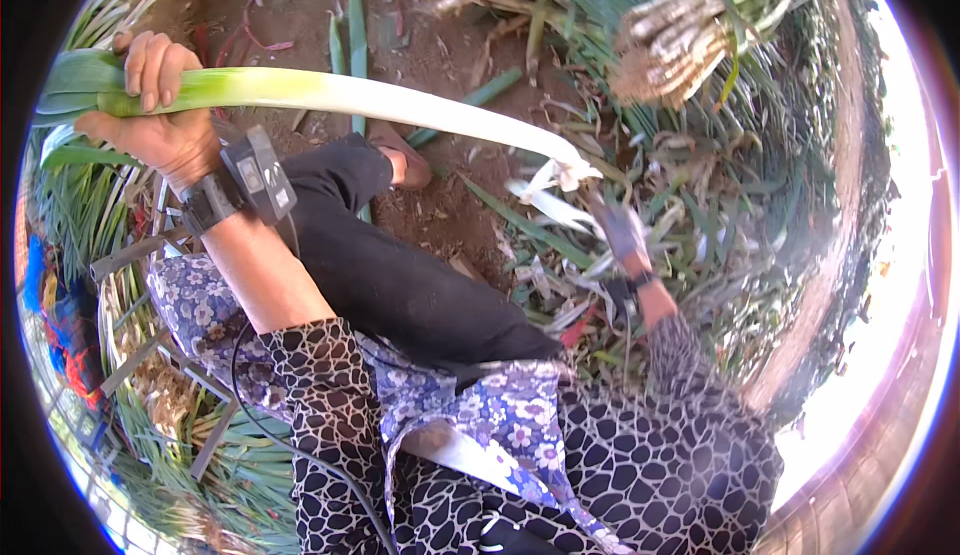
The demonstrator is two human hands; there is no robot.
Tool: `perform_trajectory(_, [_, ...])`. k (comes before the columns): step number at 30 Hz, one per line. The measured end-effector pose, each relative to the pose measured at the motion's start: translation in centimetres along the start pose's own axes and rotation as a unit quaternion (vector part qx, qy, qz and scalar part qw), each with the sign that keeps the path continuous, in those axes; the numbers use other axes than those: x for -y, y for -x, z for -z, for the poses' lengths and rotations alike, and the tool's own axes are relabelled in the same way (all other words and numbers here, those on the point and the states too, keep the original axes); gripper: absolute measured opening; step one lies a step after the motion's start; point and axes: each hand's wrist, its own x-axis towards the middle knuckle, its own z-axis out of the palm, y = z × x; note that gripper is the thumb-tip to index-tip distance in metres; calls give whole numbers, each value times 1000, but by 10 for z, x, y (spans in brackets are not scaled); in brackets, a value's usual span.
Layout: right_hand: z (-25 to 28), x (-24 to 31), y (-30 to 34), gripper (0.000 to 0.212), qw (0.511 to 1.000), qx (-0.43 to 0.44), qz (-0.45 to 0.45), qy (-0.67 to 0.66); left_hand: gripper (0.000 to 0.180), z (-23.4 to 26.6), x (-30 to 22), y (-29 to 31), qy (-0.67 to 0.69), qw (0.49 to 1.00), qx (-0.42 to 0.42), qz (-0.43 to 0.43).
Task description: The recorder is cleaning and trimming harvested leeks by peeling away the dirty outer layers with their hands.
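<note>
My left hand [165, 105] is wrapped round a long leek [345, 93] where its green leaves meet the white shank. The leek stretches across to the right, its root end slightly lower. At that root end dangles a loose white strip of peel [553, 205]. Close by it is my right hand [622, 230], greyish and blurred, with its fingertips at the strip's lower end; whether the fingers grip the strip cannot be made out. Each wrist wears a dark strap, the left one with a box-shaped device [262, 173] on it.
Tied bundles of leeks [690, 40] with roots showing lie at the upper right. Peelings and leaf scraps [690, 205] cover the ground below them. More leeks [250, 465] lie at the lower left near a metal frame [215, 440]. My dark-trousered leg [400, 275] crosses the middle, over brown soil [420, 220].
</note>
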Motion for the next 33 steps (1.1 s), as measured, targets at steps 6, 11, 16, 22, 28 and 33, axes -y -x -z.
perform_trajectory(6, [32, 19, 0, 47, 908, -56, -213, -357, 84, -7, 7, -4, 19, 1000, 13, -13])
perform_trajectory(11, [100, 117, -53, 78, 636, -37, -30, -771, 76, -2, 16, -1, -21, 999, -11, -32])
perform_trajectory(16, [107, 147, -77, 62, 469, 4, -80, -879, 79, -6, 21, -2, 5, 1000, -4, -30])
perform_trajectory(22, [121, 144, -64, 37, 591, 5, -143, -794, 77, -25, 38, -9, -120, 963, -204, -133])
perform_trajectory(28, [72, 123, -67, 31, 925, -199, -74, -316, 69, 12, 27, -4, -19, 991, -133, -26])
perform_trajectory(33, [-8, -27, 23, 48, 967, 81, -217, -108, 49, 0, -3, 1, -73, 991, -102, -42])
